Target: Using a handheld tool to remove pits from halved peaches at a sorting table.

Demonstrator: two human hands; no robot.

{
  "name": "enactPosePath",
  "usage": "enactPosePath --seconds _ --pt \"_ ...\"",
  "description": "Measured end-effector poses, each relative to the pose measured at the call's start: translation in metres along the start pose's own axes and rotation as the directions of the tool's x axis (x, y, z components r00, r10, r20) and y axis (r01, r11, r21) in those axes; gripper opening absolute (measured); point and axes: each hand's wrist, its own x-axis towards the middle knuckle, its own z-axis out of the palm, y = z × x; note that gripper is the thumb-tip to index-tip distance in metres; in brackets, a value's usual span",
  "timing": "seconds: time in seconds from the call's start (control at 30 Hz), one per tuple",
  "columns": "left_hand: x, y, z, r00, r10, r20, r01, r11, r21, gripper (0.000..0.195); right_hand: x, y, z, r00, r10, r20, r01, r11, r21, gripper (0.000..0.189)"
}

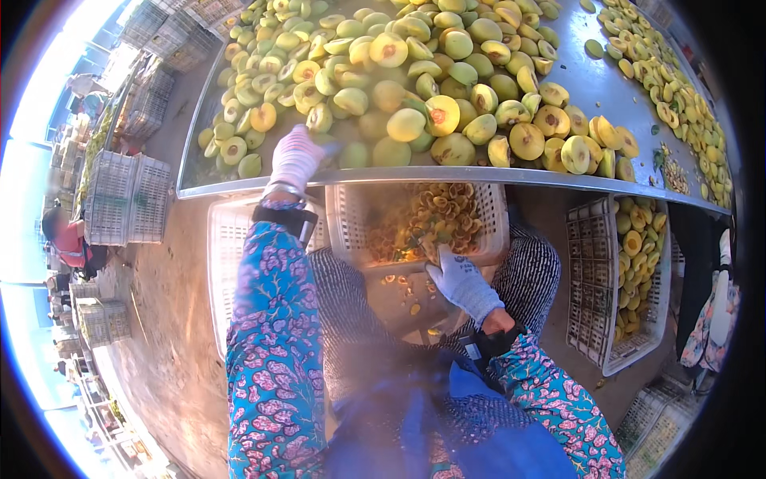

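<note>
My left hand point(296, 157), in a pale knitted glove, reaches over the near edge of the metal table point(383, 175), close to a heap of halved yellow-green stone fruits point(407, 124). Its fingers look curled; a bluish blur lies beside them, and what they hold is unclear. Lower down, my right hand point(464, 284), in a light grey glove, is over the near rim of a white plastic crate point(492, 224). In the crate are small brownish fruit pieces point(446, 215). Something brownish shows at the right fingertips, too unclear to name.
Another white crate point(224, 269) stands at left under the table. To the right, a crate point(652, 317) holds fruit halves point(634, 263). More fruit point(676, 96) lies along the table's far right. A person point(718, 299) stands at right; stacked crates point(125, 197) and another person point(69, 239) are at left.
</note>
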Motion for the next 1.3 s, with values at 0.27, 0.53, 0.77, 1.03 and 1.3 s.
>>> enactPosePath --seconds 0.27,0.53,0.77,1.03,1.3 --pt "-0.078 -0.028 0.002 0.906 0.404 -0.124 0.131 -0.546 -0.827 0.041 0.011 -0.035 -0.034 0.998 -0.054 -0.017 0.057 0.957 0.286 0.029" --pt "-0.129 -0.001 0.034 0.983 0.173 -0.065 0.072 -0.681 -0.728 0.049 0.01 -0.109 -0.038 0.952 -0.295 -0.087 0.307 0.917 0.255 0.027" --pt "-0.147 0.006 0.036 0.993 0.111 -0.048 0.039 -0.668 -0.743 0.044 -0.001 -0.106 -0.017 0.94 -0.325 -0.103 0.336 0.934 0.123 0.025" --pt "-0.151 0.023 0.046 0.989 -0.147 0.028 -0.033 -0.397 -0.917 0.034 -0.01 -0.101 -0.005 0.943 -0.322 -0.081 0.329 0.94 0.091 0.027" --pt "-0.143 0.014 0.04 0.999 -0.033 -0.021 -0.029 -0.254 -0.967 0.023 -0.006 -0.1 -0.014 0.95 -0.072 0.305 -0.094 0.863 0.497 0.027"
